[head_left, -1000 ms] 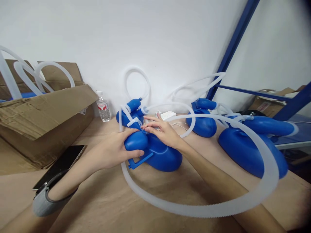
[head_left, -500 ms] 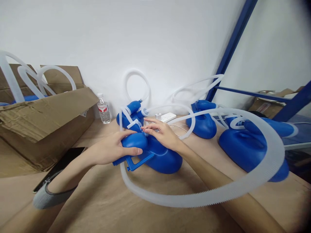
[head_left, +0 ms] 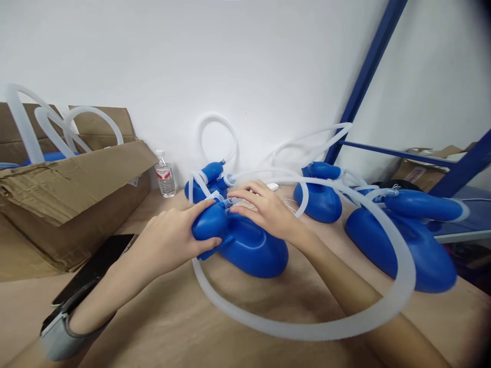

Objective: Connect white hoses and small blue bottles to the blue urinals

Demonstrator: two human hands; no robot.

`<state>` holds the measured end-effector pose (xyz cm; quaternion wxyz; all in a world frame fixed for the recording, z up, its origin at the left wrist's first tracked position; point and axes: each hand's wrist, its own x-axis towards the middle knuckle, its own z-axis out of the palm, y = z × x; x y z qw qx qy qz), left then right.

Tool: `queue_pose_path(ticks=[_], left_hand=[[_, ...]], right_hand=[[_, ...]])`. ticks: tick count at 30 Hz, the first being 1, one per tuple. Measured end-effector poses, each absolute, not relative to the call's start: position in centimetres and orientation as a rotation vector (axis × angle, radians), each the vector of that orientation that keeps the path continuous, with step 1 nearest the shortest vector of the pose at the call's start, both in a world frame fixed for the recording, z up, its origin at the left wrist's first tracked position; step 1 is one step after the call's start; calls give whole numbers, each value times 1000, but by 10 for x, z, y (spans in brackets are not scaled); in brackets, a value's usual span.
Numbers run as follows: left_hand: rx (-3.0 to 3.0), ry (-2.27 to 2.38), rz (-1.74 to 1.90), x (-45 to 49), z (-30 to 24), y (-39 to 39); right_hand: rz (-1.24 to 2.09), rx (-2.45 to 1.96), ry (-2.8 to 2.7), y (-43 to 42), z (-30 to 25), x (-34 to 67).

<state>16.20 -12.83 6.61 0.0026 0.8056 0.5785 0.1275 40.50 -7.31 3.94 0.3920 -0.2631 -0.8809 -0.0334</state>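
My left hand (head_left: 174, 235) wraps around a blue rounded plastic head (head_left: 209, 222), thumb at its near side and index finger along its top. This head is joined to a larger blue bottle body (head_left: 257, 250) lying on the table. At the joint, a small metal clip (head_left: 230, 202) sits beside a white hose end. The fingertips of my right hand (head_left: 264, 209) are on either side of this clip, the other fingers spread. A long translucent corrugated hose (head_left: 299, 327) loops in front of the bottle and across my right forearm.
Similar blue bottles with hoses stand behind (head_left: 195, 190) and to the right (head_left: 402, 245). A cardboard box (head_left: 76, 189) with more hoses is at left. Near it are a water bottle (head_left: 165, 179) and a black tablet (head_left: 95, 266). A blue metal frame (head_left: 368, 76) rises at right.
The blue head has turned, and the bar that stuck out toward me is now mostly hidden. The hose loop has swung left. My right hand has shifted slightly right, its fingers spreading a little.
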Motion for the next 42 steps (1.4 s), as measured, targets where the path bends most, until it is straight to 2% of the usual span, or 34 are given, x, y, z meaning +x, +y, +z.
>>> queue_pose_path(ticks=[13, 19, 22, 26, 28, 35, 40, 42], left_hand=[[2711, 2039, 267, 170, 59, -136], [2758, 2092, 192, 172, 53, -135], [2744, 2124, 158, 175, 52, -135], [2754, 2151, 239, 176, 52, -140], [2792, 2159, 309, 175, 52, -142], [2880, 2142, 586, 169, 48, -143], [2961, 2151, 571, 169, 48, -144], [2991, 2150, 538, 170, 47, -145]], right_hand=[[-253, -703, -2209, -73, 23, 395], [-130, -710, -2171, -69, 20, 396], [-194, -725, -2170, -67, 15, 395], [-322, -752, -2136, -70, 13, 391], [-274, -759, -2105, -73, 15, 390], [575, -949, -1801, -81, 30, 385], [1487, -980, -1602, -77, 33, 377], [1672, -887, -1461, -78, 34, 373]])
